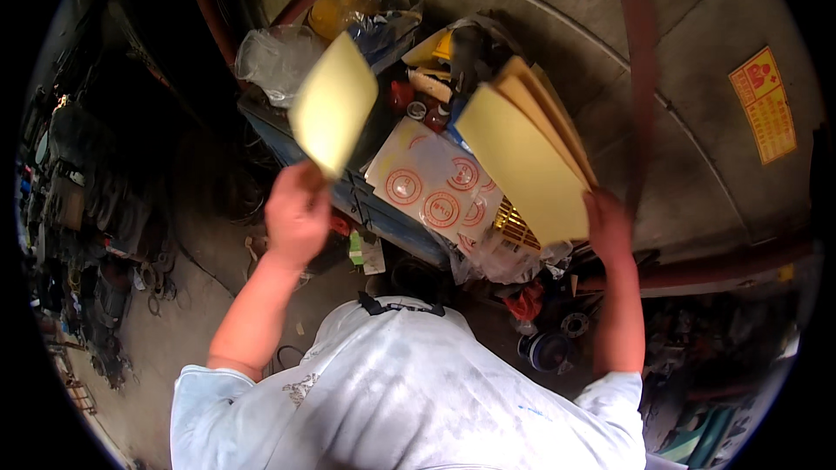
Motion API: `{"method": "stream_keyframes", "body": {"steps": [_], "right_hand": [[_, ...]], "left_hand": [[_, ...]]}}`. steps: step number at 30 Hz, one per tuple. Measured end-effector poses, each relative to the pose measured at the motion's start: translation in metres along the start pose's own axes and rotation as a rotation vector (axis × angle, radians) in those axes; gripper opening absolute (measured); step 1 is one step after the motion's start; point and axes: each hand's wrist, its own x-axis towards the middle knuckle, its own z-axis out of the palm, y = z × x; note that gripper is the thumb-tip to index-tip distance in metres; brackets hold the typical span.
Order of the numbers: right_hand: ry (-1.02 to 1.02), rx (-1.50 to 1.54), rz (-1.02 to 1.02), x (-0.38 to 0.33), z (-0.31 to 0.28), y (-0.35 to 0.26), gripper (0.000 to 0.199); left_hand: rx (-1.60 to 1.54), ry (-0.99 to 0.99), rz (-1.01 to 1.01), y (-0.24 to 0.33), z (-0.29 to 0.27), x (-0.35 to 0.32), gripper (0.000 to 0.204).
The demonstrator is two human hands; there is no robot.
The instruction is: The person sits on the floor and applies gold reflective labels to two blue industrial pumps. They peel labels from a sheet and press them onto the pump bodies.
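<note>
My left hand (299, 213) is closed round the lower end of a pale yellow sheet (335, 109), which is raised and blurred by motion. On the other side, my right hand (607, 228) grips the lower right edge of a stack of stiff sheets (527, 170). Its front sheet is pale yellow, with tan layers fanned out behind it. Between the hands, a whitish plastic sheet with round red printed marks (435, 187) lies on the cluttered blue bench (370, 204). The stack hides part of the bench's right side.
Clear plastic bags (274, 61), a red container (401, 96) and a yellow object (443, 45) crowd the bench's far side. A gold slotted piece (515, 224) sits near the stack. A yellow sign (765, 104) is at the right. Tools and metal parts (78, 200) fill the left.
</note>
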Motion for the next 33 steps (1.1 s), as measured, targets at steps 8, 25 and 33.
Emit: {"method": "stream_keyframes", "body": {"steps": [8, 25, 33], "right_hand": [[0.045, -0.118, 0.353, -0.096, -0.157, -0.013, 0.017], [-0.253, -0.069, -0.943, -0.082, -0.038, -0.126, 0.005], [-0.529, 0.148, -1.310, -0.191, -0.024, -0.239, 0.034]], "left_hand": [[0.065, -0.657, 0.439, -0.034, 0.217, -0.049, 0.047], [-1.667, -0.544, -0.919, 0.202, 0.121, -0.116, 0.108], [-1.539, 0.542, -1.011, 0.244, -0.009, -0.279, 0.047]]}}
